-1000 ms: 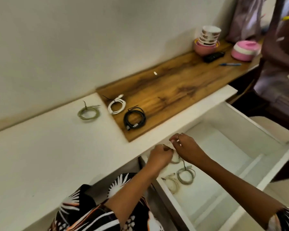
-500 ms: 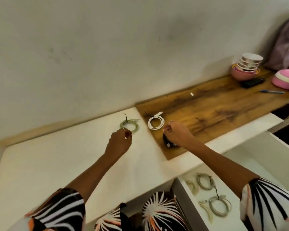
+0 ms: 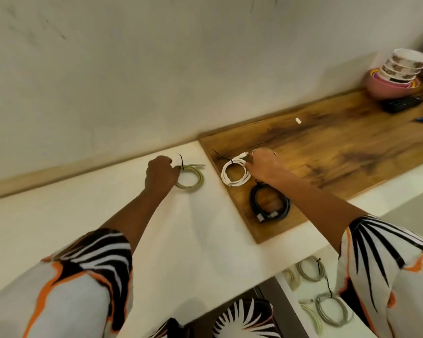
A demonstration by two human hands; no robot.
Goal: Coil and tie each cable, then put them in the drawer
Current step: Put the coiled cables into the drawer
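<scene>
I log: pale wall; white desk (image 3: 59,228) with wooden board (image 3: 340,152); open drawer (image 3: 300,296) holding tied grey coils (image 3: 332,311). Black coil (image 3: 270,207) on board. Left hand (image 3: 160,175) pinches green coil (image 3: 191,178); right hand (image 3: 264,164) pinches white coil (image 3: 235,174).

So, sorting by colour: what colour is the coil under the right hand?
White, clearest in the head view.

Head-worn view, downward over counter (image 3: 59,215)
</scene>
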